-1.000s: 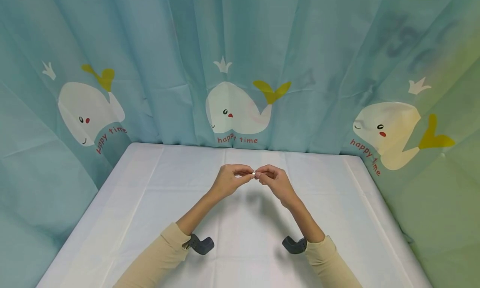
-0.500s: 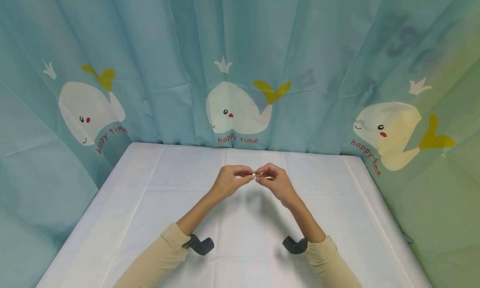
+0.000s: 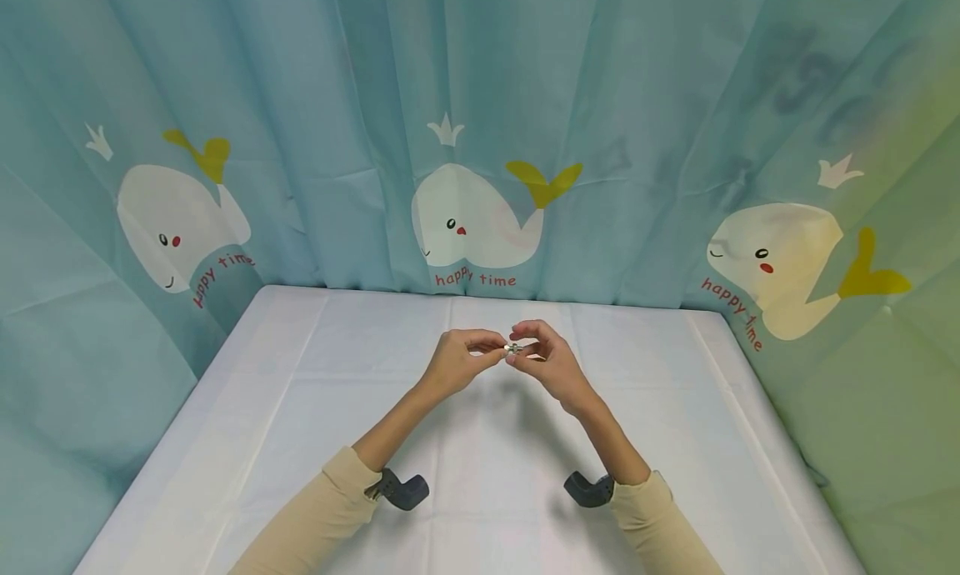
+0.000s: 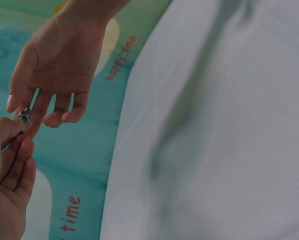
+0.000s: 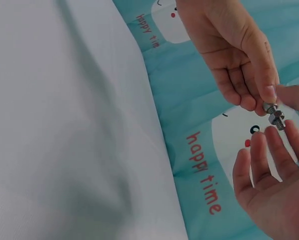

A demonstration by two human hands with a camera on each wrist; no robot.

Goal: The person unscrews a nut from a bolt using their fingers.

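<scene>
Behind your work hangs a blue-green curtain [image 3: 330, 100] printed with white whales and red lettering, meeting the far edge of the desk [image 3: 360, 342], which wears a white, creased cloth. Your beige sleeves [image 3: 315, 508] come in over the near edge. Your left hand [image 3: 459, 362] has its thumb and fingers pinching the head end of a metal bolt [image 5: 272, 111], while your right hand [image 3: 553, 367] has its fingers spread loosely and gently bent around the other end, clenched on nothing; you cannot tell whether its thumb touches the metal. The bolt is up in the air above the desk, about midway between the left and right edges, its free end pointing toward your right palm. It is silvery grey and short, with your left thumb partly covering the head and fine threads showing at the tip. Partway along the shank sits a shiny, faceted nut [image 5: 277, 118], darker on its shaded side.
</scene>
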